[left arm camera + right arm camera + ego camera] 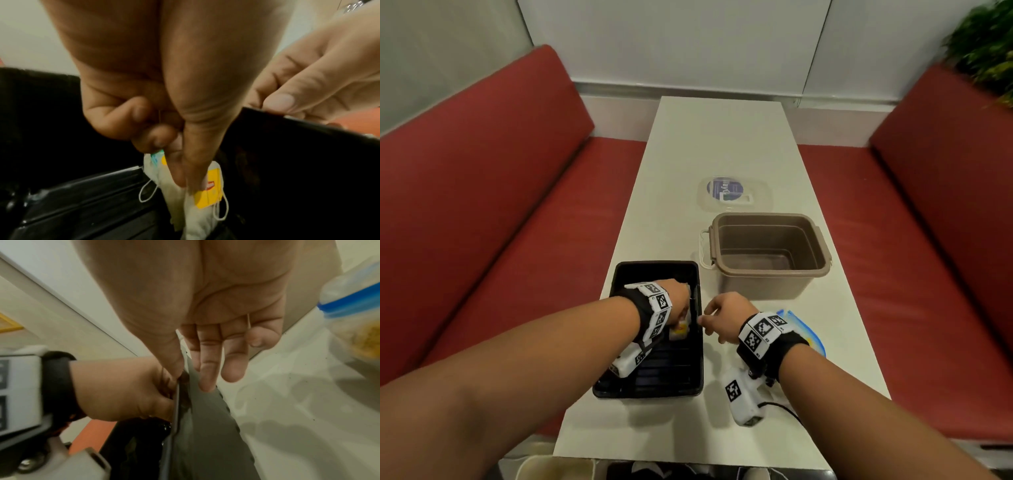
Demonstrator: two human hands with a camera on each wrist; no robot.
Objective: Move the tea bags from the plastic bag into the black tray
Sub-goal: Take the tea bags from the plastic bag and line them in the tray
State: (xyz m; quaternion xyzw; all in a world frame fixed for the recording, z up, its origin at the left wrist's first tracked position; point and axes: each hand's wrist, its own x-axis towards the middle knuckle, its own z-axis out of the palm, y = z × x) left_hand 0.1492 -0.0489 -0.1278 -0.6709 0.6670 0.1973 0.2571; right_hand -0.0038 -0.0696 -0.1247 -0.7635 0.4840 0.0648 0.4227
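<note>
Over the tray [690, 383], near its right wall, the left hand [678, 301] is lowering a small bunch of tea bags [197, 211], so the task looks partway through: this bunch is inside the tray's walls but not yet let go, and whether it has reached the floor I cannot tell. Apart from this bunch, the visible part of the tray floor shows only its ribs. Right of the tray, behind the right wrist, lies the bag [353, 313], with a blue strip and something yellow still inside, so more bags probably remain to be moved. As for the fingers, the left thumb and fingertips [180, 178] are pinched together on the top of the white pouches, with a yellow tag [211, 194] and loops of string hanging below them. The right hand [722, 317] holds nothing: its fingers [207, 369] are nearly straight and close together, their tips touching the tray's right rim, seemingly steadying it.
</note>
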